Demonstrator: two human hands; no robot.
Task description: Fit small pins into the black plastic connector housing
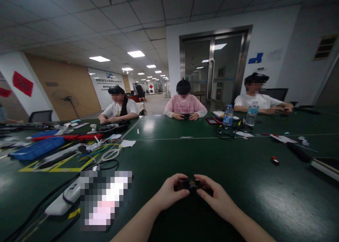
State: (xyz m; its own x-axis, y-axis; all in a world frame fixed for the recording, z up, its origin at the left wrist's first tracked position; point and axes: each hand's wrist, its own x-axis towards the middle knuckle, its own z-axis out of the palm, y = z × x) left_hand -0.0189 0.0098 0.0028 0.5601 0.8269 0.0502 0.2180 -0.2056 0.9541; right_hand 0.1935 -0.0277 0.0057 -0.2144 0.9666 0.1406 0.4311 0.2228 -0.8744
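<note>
A small dark object [192, 184] is held between my two hands, low in the middle of the view and just above the green table [159, 157]. My left hand [172, 192] grips its left end with thumb and fingers. Its right end is in my right hand [214, 194], the thumb in front and the fingers behind. The object's details are too dark to make out.
Left lie a power strip [59, 201], cables, a blurred-out rectangle [107, 199] and a blue tray [38, 148]. Two bottles [228, 115] stand beyond, right of centre. A small red item [274, 160] and a dark-and-white device [327, 167] lie right. Three people sit across.
</note>
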